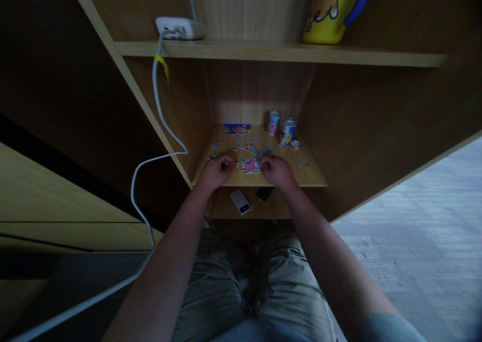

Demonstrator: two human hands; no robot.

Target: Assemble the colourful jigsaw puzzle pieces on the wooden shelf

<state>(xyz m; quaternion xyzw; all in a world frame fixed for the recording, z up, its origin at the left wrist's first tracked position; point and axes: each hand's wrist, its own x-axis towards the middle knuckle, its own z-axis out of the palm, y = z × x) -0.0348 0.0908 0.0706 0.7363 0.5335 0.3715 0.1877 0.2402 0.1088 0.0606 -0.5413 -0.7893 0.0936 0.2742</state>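
Observation:
A partly joined jigsaw patch (pixel 250 165) with a pink figure lies near the front edge of a wooden shelf (pixel 312 181). My left hand (pixel 216 171) rests just left of it, fingers curled, tips touching the patch's left side. My right hand (pixel 276 170) sits at its right side, fingers curled down onto the pieces. Several loose blue puzzle pieces (pixel 244 143) are scattered behind the patch, and two more pieces (pixel 303 164) lie to the right. What each hand pinches is too small to make out.
Two small printed tins (pixel 282 126) and a round lid (pixel 295 143) stand at the back right; a picture card (pixel 236 129) lies at the back. A power bank (pixel 241 202) lies on the lower shelf. A white cable (pixel 158 106) hangs from a power strip (pixel 181 28). A yellow mug (pixel 333 10) stands above.

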